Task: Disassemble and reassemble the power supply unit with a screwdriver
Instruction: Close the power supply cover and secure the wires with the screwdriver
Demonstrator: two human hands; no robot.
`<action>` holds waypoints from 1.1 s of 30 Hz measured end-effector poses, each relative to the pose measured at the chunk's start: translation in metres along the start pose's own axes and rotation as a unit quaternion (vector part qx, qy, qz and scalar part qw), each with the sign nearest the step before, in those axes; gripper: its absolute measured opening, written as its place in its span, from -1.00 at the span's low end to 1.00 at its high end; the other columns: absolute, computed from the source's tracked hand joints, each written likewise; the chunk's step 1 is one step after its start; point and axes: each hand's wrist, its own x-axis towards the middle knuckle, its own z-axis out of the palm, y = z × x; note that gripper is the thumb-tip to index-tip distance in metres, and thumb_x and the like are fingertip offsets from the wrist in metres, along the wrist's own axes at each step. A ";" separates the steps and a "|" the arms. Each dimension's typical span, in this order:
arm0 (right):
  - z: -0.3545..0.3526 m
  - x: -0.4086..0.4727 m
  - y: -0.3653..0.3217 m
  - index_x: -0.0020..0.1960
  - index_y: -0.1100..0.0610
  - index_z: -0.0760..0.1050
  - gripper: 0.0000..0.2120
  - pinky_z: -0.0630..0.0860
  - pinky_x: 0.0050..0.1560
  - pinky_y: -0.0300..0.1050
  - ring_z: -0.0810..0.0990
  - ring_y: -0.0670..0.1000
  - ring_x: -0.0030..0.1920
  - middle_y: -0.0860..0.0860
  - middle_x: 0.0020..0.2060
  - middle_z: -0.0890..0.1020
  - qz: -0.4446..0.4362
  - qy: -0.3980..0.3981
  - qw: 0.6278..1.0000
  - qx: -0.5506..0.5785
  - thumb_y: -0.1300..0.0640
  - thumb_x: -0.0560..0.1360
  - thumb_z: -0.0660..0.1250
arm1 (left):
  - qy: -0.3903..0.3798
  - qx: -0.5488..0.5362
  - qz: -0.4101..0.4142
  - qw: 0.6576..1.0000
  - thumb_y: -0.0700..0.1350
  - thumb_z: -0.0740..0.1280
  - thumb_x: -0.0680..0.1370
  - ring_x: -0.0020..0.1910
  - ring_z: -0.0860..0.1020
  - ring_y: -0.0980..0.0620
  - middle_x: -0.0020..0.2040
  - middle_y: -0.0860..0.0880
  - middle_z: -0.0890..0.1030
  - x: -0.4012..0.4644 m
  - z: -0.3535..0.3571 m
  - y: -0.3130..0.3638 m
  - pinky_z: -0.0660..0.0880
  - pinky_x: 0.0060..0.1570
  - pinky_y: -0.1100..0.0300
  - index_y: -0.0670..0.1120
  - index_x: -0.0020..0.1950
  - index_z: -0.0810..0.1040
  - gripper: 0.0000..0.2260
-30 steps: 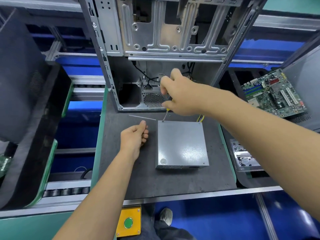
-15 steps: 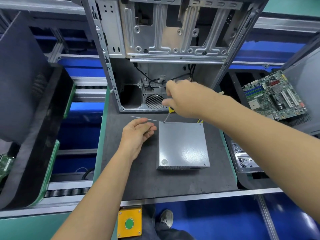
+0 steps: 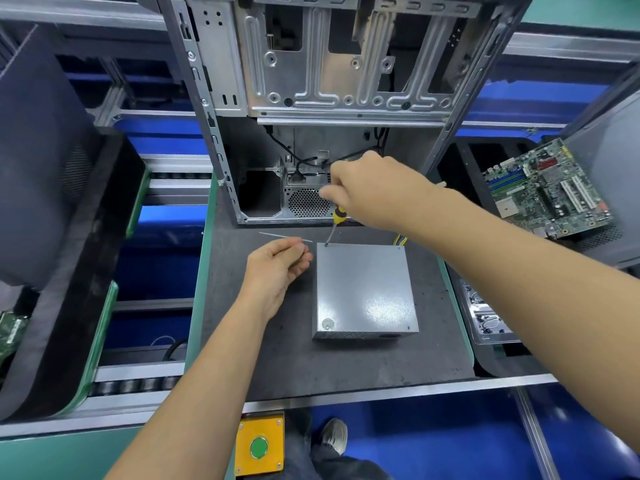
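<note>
While the left hand [image 3: 277, 268] rests loosely curled and holding nothing on the desk [image 3: 346, 362], just beside the power supply unit's [image 3: 363, 292] nine o'clock side, the unit lies flat at the desk's middle. The right hand [image 3: 370, 192], fingers wrapped round the screwdriver [image 3: 335, 225], is nearer the work: the shaft slants down toward seven o'clock, tip on the screw at the lid's ten o'clock corner.

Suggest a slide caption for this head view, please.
Right hand sets a screwdriver on the power supply unit's far-left corner screw; left hand rests beside it.
</note>
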 end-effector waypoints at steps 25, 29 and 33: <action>0.011 -0.008 0.006 -0.05 0.08 0.32 -0.64 0.31 -0.18 -0.04 0.42 0.16 -0.15 0.00 -0.27 0.34 -0.003 0.038 0.999 0.035 -0.20 0.56 0.29 | -0.008 -0.015 0.010 1.000 -0.33 0.38 0.56 -0.23 0.68 0.06 -0.23 -0.04 0.71 -0.007 0.011 0.005 0.59 -0.17 0.28 -0.23 0.02 0.63 -0.93; 0.010 -0.010 0.011 0.03 0.02 0.31 -0.76 0.41 -0.09 0.00 0.51 0.11 -0.10 0.01 -0.04 0.39 -0.050 -0.025 0.988 0.145 -0.07 0.55 0.32 | -0.009 -0.018 0.010 1.000 -0.32 0.35 0.58 -0.24 0.67 0.08 -0.25 -0.03 0.70 -0.007 0.013 0.004 0.59 -0.18 0.29 -0.23 0.02 0.62 -0.93; 0.013 -0.006 0.010 -0.05 0.07 0.37 -0.76 0.40 -0.21 -0.01 0.49 0.16 -0.09 0.02 -0.21 0.41 -0.032 0.018 0.996 0.086 -0.06 0.55 0.36 | -0.011 -0.020 0.007 1.000 -0.31 0.35 0.59 -0.24 0.67 0.07 -0.22 -0.06 0.70 -0.008 0.014 0.004 0.59 -0.18 0.28 -0.23 0.02 0.62 -0.93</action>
